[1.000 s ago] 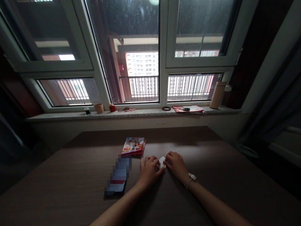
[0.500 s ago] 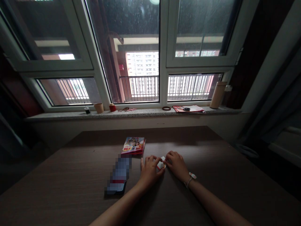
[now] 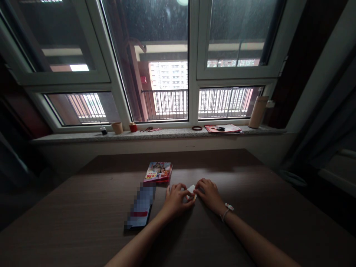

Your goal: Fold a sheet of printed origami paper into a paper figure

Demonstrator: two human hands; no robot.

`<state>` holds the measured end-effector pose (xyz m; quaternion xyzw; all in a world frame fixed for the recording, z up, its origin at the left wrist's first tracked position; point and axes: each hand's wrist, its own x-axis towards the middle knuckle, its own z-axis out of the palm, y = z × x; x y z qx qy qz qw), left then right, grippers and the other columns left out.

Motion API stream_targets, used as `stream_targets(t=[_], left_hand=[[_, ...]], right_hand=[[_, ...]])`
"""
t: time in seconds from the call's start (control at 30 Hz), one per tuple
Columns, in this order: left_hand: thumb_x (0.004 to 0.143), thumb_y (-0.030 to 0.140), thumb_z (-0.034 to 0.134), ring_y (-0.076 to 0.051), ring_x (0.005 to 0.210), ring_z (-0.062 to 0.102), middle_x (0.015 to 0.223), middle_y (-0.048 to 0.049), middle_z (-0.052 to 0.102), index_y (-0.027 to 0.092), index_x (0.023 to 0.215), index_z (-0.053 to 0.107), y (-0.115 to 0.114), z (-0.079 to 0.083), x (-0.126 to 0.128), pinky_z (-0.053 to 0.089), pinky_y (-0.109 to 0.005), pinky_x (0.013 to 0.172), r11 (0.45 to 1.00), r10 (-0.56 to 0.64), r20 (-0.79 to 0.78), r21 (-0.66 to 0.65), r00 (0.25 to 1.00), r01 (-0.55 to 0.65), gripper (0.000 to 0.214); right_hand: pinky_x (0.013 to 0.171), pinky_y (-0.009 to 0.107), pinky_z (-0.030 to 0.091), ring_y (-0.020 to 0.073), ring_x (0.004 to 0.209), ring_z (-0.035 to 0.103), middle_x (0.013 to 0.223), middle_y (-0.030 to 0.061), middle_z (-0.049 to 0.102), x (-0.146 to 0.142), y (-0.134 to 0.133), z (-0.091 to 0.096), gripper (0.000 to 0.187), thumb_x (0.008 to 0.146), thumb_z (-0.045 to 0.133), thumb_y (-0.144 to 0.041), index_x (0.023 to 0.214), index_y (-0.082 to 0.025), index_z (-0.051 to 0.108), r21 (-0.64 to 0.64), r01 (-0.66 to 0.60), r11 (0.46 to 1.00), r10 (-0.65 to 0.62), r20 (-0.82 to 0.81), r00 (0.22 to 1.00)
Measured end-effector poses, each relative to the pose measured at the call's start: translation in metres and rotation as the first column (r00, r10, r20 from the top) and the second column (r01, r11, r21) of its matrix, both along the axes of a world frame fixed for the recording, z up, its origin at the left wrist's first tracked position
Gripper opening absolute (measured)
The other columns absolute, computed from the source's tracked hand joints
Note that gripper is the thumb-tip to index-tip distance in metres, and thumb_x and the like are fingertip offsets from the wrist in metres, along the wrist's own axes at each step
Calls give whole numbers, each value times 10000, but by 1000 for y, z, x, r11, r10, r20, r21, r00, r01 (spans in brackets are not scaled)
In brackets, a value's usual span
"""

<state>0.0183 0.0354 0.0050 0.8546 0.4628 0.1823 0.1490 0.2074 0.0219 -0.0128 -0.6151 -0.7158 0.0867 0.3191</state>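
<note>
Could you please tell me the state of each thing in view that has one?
Left hand: fingers curled on the white paper
Right hand: fingertips at the paper's right edge
White paper: partly covered; folds too small to tell
Bracelet: worn on the right wrist
Booklets: stacked flat
Phone: lying flat, pixelated
Cup: upright
Flask: upright
Scissors: lying on papers

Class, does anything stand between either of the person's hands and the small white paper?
Nothing visible does: the left hand and the right hand both have fingers at the white paper. The stack of leaflets lies farther off, toward the window.
</note>
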Motion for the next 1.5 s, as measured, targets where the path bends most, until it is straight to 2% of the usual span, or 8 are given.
stream_targets(t=[0.13, 0.27, 0.43, 0.67, 1.1, 1.5], left_hand=[[804, 462, 628, -248, 1158, 472, 1150, -4, 573, 372, 997, 698, -5, 1, 0, 150, -563, 1113, 999, 26, 8, 43, 1000, -26, 224], [804, 445, 629, -245, 1142, 482, 1114, -15, 579, 351, 995, 693, -8, 0, 2, 186, -533, 1107, 991, 101, 6, 93, 995, -101, 222], [795, 458, 637, -247, 1138, 477, 1122, -10, 577, 365, 996, 690, -5, -3, 1, 192, -541, 1095, 989, 102, 2, 104, 995, -102, 228], [774, 478, 652, -256, 1135, 470, 1137, 0, 569, 374, 997, 685, -2, -6, -1, 198, -566, 1081, 991, 87, 2, 104, 996, -86, 249], [760, 486, 654, -265, 1159, 450, 1160, -13, 558, 375, 1003, 680, -2, -4, 0, 168, -574, 1092, 993, 99, -40, 72, 994, -96, 269], [750, 474, 665, -267, 1149, 456, 1157, -11, 559, 365, 996, 682, -1, -5, 0, 177, -569, 1091, 993, 94, -33, 81, 995, -91, 271]], right_hand=[[933, 335, 383, 193, 1008, 558, 996, 27, 649, 8, 1, -1, 130, 849, 587, -271, 948, -230, 661, -6, -36, 999, 34, -150, 988], [951, 323, 396, 189, 1011, 556, 991, 36, 635, 16, 1, -1, 152, 823, 592, -204, 873, -243, 730, 12, -109, 994, 109, -237, 965], [1013, 353, 345, 200, 1076, 501, 1056, 23, 592, 16, -8, 0, 155, 782, 667, -224, 835, -331, 765, -23, -181, 983, 175, -158, 972], [1047, 379, 306, 202, 1100, 461, 1091, 16, 577, 14, -11, 5, 177, 775, 692, -235, 860, -374, 760, -60, -225, 972, 219, -96, 971], [1019, 371, 353, 220, 1139, 466, 1153, 33, 575, 12, -4, 5, 204, 766, 654, -213, 860, -355, 766, -33, -97, 995, 96, -28, 995], [989, 383, 391, 241, 1152, 463, 1172, 58, 553, 9, -1, 7, 181, 806, 650, -272, 916, -367, 758, 8, 54, 998, -55, 49, 997]])
